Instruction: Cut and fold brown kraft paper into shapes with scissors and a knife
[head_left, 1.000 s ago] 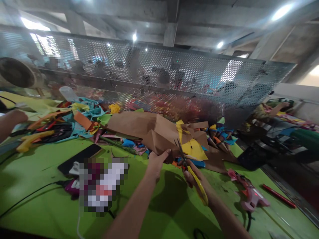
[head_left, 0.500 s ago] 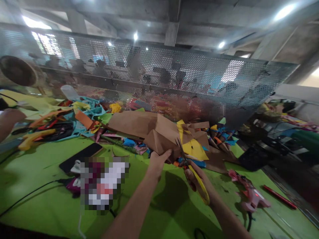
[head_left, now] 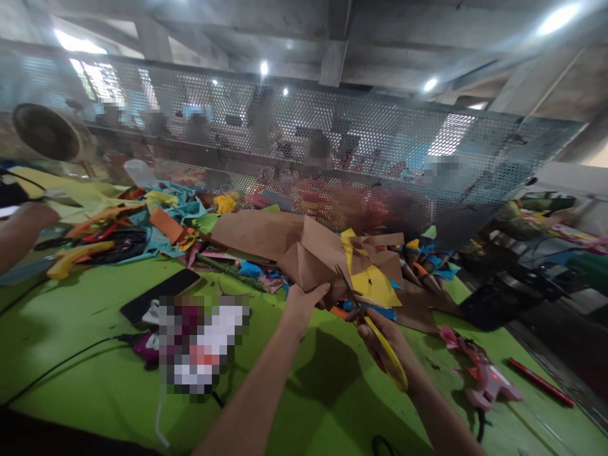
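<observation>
The left hand pinches the near edge of the folded brown paper, thumb on top, above the green tabletop. To the right of the brown paper, the right hand grips yellow-handled scissors, blades parted and pointing away; whether they touch the brown paper is hard to tell. Yellow paper lies just right of the brown paper, a pink glue gun farther right, and a dark phone to its left.
</observation>
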`<action>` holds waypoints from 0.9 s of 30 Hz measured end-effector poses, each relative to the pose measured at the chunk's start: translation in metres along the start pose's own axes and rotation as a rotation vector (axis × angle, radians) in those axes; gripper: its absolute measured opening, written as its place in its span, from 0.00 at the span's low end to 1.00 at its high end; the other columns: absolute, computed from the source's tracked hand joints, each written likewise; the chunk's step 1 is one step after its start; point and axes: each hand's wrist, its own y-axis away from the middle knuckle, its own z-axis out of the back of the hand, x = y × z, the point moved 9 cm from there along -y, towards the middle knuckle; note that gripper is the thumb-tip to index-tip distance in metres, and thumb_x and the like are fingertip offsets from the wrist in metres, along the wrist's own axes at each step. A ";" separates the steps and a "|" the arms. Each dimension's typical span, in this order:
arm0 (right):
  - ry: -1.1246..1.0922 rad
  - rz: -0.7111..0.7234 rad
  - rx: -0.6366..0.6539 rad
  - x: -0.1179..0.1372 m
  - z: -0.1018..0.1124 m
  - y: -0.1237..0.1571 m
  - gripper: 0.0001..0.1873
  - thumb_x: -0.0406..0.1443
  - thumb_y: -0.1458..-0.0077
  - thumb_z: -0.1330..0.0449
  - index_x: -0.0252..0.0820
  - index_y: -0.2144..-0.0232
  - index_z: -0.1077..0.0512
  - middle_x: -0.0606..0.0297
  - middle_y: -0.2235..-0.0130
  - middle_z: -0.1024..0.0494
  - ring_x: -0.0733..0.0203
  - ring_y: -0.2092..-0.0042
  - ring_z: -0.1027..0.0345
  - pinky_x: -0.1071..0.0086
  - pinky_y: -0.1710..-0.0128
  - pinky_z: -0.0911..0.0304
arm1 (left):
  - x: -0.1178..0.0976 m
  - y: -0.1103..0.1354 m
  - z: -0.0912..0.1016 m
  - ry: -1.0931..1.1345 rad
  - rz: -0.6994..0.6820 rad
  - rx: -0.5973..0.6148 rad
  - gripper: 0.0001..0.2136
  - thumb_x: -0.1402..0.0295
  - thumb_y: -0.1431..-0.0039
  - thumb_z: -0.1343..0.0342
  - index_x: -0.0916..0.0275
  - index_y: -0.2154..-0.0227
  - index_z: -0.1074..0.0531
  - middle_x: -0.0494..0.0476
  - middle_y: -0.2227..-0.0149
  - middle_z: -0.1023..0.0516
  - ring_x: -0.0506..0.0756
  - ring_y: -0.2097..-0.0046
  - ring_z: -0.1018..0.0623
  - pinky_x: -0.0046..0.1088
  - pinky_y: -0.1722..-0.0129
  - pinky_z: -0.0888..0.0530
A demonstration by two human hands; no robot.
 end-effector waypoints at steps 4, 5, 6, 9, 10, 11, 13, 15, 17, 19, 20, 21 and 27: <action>-0.063 -0.060 0.026 -0.004 0.000 -0.002 0.22 0.51 0.55 0.32 0.44 0.63 0.28 0.78 0.83 0.46 0.71 0.83 0.55 0.76 0.86 0.55 | 0.001 -0.002 0.002 0.009 0.016 0.015 0.17 0.60 0.65 0.29 0.68 0.74 0.21 0.55 0.77 0.22 0.50 0.77 0.29 0.25 0.76 0.33; -0.080 -0.062 -0.005 -0.003 0.003 -0.002 0.22 0.49 0.56 0.31 0.44 0.64 0.28 0.78 0.83 0.45 0.71 0.83 0.54 0.76 0.86 0.55 | 0.003 -0.002 0.001 0.007 0.028 0.033 0.18 0.59 0.64 0.29 0.68 0.72 0.20 0.57 0.75 0.21 0.51 0.75 0.27 0.26 0.74 0.32; -0.104 -0.064 -0.051 -0.002 0.008 -0.002 0.21 0.48 0.56 0.31 0.44 0.63 0.28 0.78 0.82 0.43 0.71 0.83 0.53 0.76 0.85 0.54 | 0.005 -0.003 -0.001 -0.002 0.044 0.058 0.18 0.59 0.64 0.29 0.68 0.72 0.20 0.58 0.73 0.20 0.52 0.73 0.25 0.26 0.73 0.31; -0.205 -0.068 -0.202 0.000 0.023 -0.001 0.23 0.48 0.56 0.31 0.44 0.61 0.28 0.75 0.80 0.36 0.71 0.81 0.48 0.77 0.84 0.51 | 0.016 0.000 -0.012 -0.030 0.114 0.169 0.21 0.56 0.63 0.29 0.67 0.69 0.20 0.61 0.69 0.18 0.55 0.68 0.23 0.29 0.67 0.28; -0.247 -0.070 -0.232 0.001 0.026 0.000 0.23 0.49 0.56 0.31 0.44 0.61 0.29 0.74 0.79 0.34 0.71 0.81 0.47 0.77 0.84 0.51 | 0.020 0.002 -0.016 -0.032 0.139 0.210 0.22 0.55 0.63 0.29 0.67 0.68 0.19 0.62 0.67 0.18 0.56 0.67 0.22 0.30 0.65 0.28; -0.292 -0.075 -0.249 0.001 0.027 0.000 0.23 0.49 0.56 0.30 0.44 0.61 0.29 0.73 0.79 0.32 0.71 0.82 0.47 0.77 0.84 0.51 | 0.023 0.005 -0.021 -0.029 0.157 0.249 0.23 0.54 0.63 0.29 0.68 0.67 0.20 0.63 0.66 0.18 0.57 0.66 0.21 0.31 0.64 0.27; -0.386 -0.087 -0.260 0.000 0.028 0.000 0.24 0.47 0.59 0.28 0.46 0.61 0.28 0.73 0.77 0.30 0.72 0.82 0.46 0.77 0.85 0.50 | 0.028 0.009 -0.029 -0.030 0.174 0.320 0.24 0.54 0.63 0.29 0.68 0.65 0.20 0.65 0.63 0.18 0.58 0.63 0.21 0.32 0.60 0.27; -0.469 -0.089 -0.267 -0.001 0.027 0.001 0.25 0.43 0.63 0.26 0.48 0.61 0.28 0.74 0.75 0.28 0.73 0.83 0.46 0.77 0.85 0.50 | 0.031 0.014 -0.035 -0.065 0.181 0.375 0.25 0.54 0.63 0.29 0.68 0.64 0.20 0.65 0.62 0.18 0.58 0.62 0.21 0.32 0.59 0.27; -0.514 -0.083 -0.271 -0.001 0.026 0.001 0.25 0.39 0.66 0.24 0.49 0.63 0.26 0.75 0.74 0.28 0.74 0.83 0.46 0.76 0.84 0.48 | 0.037 0.019 -0.041 -0.105 0.220 0.435 0.25 0.54 0.63 0.28 0.68 0.64 0.21 0.64 0.61 0.18 0.58 0.62 0.21 0.32 0.59 0.27; -0.537 -0.076 -0.271 0.000 0.026 0.001 0.24 0.37 0.65 0.24 0.49 0.63 0.26 0.74 0.74 0.27 0.73 0.82 0.43 0.76 0.82 0.45 | 0.042 0.025 -0.046 -0.118 0.270 0.493 0.26 0.54 0.63 0.28 0.68 0.63 0.21 0.65 0.61 0.18 0.58 0.62 0.21 0.33 0.58 0.28; -0.546 -0.073 -0.273 0.000 0.026 0.002 0.23 0.37 0.65 0.24 0.49 0.63 0.25 0.74 0.73 0.27 0.72 0.81 0.40 0.76 0.81 0.43 | 0.043 0.028 -0.048 -0.119 0.291 0.518 0.26 0.54 0.62 0.28 0.68 0.62 0.21 0.65 0.61 0.18 0.58 0.61 0.21 0.33 0.57 0.28; -0.555 -0.069 -0.277 0.000 0.026 0.002 0.23 0.36 0.65 0.24 0.49 0.63 0.25 0.73 0.72 0.26 0.70 0.79 0.38 0.76 0.80 0.41 | 0.044 0.030 -0.050 -0.120 0.304 0.535 0.26 0.55 0.62 0.28 0.68 0.62 0.21 0.64 0.61 0.18 0.59 0.61 0.21 0.34 0.57 0.28; -0.616 -0.044 -0.325 -0.005 0.031 0.001 0.23 0.36 0.64 0.25 0.47 0.63 0.25 0.72 0.72 0.25 0.68 0.76 0.33 0.76 0.77 0.37 | 0.046 0.037 -0.052 -0.094 0.378 0.554 0.25 0.56 0.62 0.28 0.68 0.62 0.21 0.64 0.61 0.18 0.57 0.61 0.21 0.32 0.57 0.28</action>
